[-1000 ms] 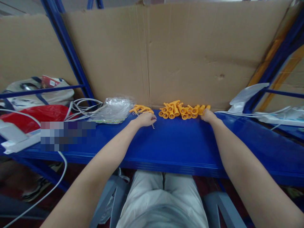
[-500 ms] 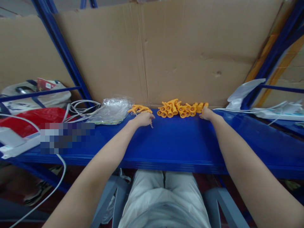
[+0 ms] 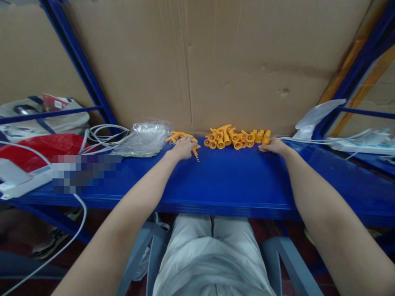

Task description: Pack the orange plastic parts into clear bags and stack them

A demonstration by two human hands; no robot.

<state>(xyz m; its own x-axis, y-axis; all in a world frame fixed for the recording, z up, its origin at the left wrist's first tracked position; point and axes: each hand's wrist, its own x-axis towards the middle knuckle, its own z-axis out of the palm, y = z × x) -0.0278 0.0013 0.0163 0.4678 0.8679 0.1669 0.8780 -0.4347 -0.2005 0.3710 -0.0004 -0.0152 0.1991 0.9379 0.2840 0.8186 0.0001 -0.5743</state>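
Several orange corkscrew pieces (image 3: 179, 135) lie at the back of the blue table, left of centre. My left hand (image 3: 184, 148) is closed on one of them; its metal spiral points down to the right below my fingers. Orange hollow sleeves (image 3: 221, 138) are stacked in several clusters against the cardboard, their round openings facing me. At the right end of this row, my right hand (image 3: 273, 146) has its fingers closed on an orange sleeve (image 3: 263, 147) low on the table.
A clear plastic bag (image 3: 145, 139), white cables (image 3: 108, 133) and a red bag (image 3: 46, 150) lie on the left. White power strips (image 3: 26, 181) sit at both sides. A cardboard wall (image 3: 228, 65) stands behind the blue table (image 3: 222, 176).
My right hand has shifted slightly right, and the orange piece at its fingertips is lower and tilted. My left hand has turned over the corkscrew piece. The view has moved slightly.
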